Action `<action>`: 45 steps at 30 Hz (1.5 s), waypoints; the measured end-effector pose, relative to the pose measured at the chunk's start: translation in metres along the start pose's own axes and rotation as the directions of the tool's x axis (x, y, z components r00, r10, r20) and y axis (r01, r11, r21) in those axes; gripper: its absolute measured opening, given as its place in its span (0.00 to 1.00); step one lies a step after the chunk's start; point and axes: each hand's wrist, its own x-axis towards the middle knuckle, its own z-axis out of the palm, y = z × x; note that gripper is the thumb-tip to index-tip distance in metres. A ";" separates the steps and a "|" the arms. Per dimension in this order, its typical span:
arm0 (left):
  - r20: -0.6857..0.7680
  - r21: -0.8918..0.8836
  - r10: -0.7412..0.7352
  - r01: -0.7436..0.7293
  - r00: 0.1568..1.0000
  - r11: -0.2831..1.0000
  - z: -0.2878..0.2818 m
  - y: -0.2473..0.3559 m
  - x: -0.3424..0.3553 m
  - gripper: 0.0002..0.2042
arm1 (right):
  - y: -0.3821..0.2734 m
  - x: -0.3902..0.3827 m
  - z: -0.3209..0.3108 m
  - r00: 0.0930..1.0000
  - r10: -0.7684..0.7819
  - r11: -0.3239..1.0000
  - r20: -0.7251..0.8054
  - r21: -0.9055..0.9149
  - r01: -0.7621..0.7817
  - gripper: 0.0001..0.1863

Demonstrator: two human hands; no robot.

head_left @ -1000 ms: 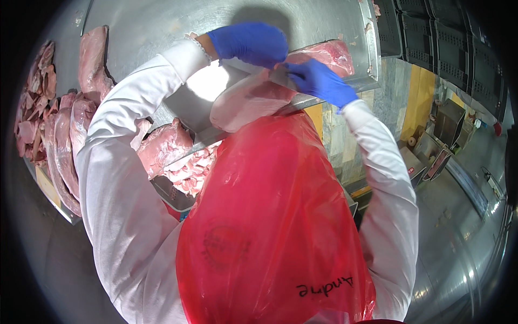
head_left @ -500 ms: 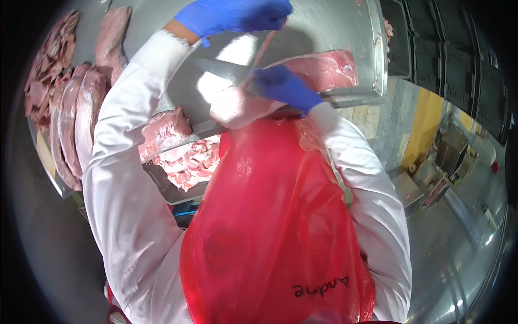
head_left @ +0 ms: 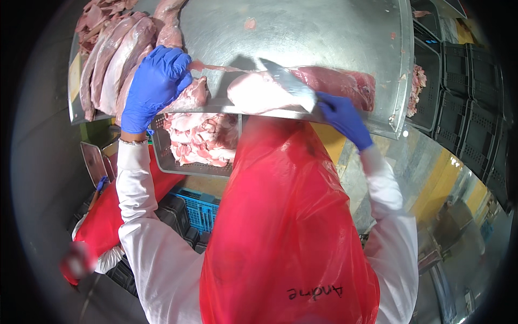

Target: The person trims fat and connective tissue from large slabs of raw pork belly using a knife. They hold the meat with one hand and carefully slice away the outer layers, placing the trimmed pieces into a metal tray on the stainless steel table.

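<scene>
My left hand (head_left: 156, 86), in a blue glove, is closed on one end of a thin strip of meat (head_left: 218, 67) that stretches toward the loin. My right hand (head_left: 342, 120), gloved the same way, grips a knife (head_left: 290, 85) with a broad blade. The blade lies slanted across a long piece of pork loin (head_left: 340, 86), its tip pointing away and to the left. This loin rests along the near edge of the metal table (head_left: 302, 32), its left end pale under bright light. Beside my left hand sits a smaller chunk of meat (head_left: 193, 96).
Several long loins (head_left: 127, 54) and a heap of trimmings (head_left: 100, 16) occupy the table's left end. Below the near edge, a grey crate (head_left: 202, 168) holds pale trimmings. Black crates (head_left: 453, 75) line the right. A blue crate (head_left: 197, 210) and a co-worker's red apron (head_left: 105, 224) are lower left.
My left hand has come left and toward me, with the strip pulled sideways. My right hand with the knife has shifted right along the loin. The view has shifted, showing more floor and a co-worker.
</scene>
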 end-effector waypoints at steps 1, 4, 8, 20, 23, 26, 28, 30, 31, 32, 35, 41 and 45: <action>-0.057 -0.006 -0.016 0.016 0.998 1.000 -0.005 0.008 0.001 0.11 | -0.003 0.016 0.026 0.992 -0.124 0.981 0.024 0.155 0.119 0.19; -0.226 -0.092 -0.133 0.114 0.965 0.989 -0.020 0.015 0.007 0.09 | -0.077 0.070 0.111 0.953 -0.278 0.959 0.124 0.095 0.267 0.17; -0.429 0.085 -0.432 0.512 0.793 0.855 -0.103 0.025 -0.051 0.11 | -0.151 0.069 0.096 0.941 -0.225 0.972 0.252 0.127 0.199 0.20; 0.894 0.004 -0.335 0.744 0.296 0.669 0.298 0.205 -0.392 0.27 | 0.052 -0.106 -0.012 0.984 0.088 0.977 -0.153 0.205 -0.055 0.17; 0.665 -0.168 -0.606 0.878 0.437 0.448 0.232 0.222 -0.239 0.23 | 0.054 -0.157 -0.031 0.877 0.460 0.824 -0.138 0.436 -0.363 0.17; 0.133 -0.390 -0.638 0.632 0.758 0.670 0.193 0.206 -0.105 0.17 | 0.079 -0.176 -0.015 0.812 0.541 0.714 -0.219 0.629 -0.307 0.17; -0.038 -0.366 -0.471 0.426 0.881 0.827 0.194 0.187 -0.037 0.26 | 0.073 -0.172 -0.008 0.809 0.543 0.713 -0.227 0.634 -0.300 0.17; -0.008 -0.194 -0.369 0.360 0.929 0.912 0.196 0.170 0.023 0.36 | 0.061 -0.162 0.001 0.806 0.541 0.718 -0.238 0.629 -0.297 0.17; 0.123 -0.151 -0.356 0.372 0.926 0.916 0.207 0.158 0.045 0.39 | 0.055 -0.159 0.004 0.822 0.519 0.739 -0.234 0.605 -0.295 0.17; 0.208 0.015 -0.311 0.315 0.927 0.949 0.217 0.149 0.061 0.45 | 0.051 -0.156 0.007 0.837 0.495 0.761 -0.232 0.581 -0.288 0.17; 0.387 -0.138 -0.267 0.341 0.883 0.930 0.224 0.131 0.091 0.43 | 0.039 -0.153 0.016 0.853 0.459 0.790 -0.247 0.554 -0.264 0.17; 0.671 -0.716 0.227 0.536 0.706 0.448 0.217 0.063 0.102 0.38 | 0.043 -0.160 0.041 0.871 0.433 0.793 -0.232 0.556 -0.247 0.17; 0.676 -0.701 0.249 0.501 0.693 0.508 0.194 0.073 0.099 0.36 | 0.050 -0.157 0.061 0.910 0.328 0.892 -0.254 0.401 -0.209 0.22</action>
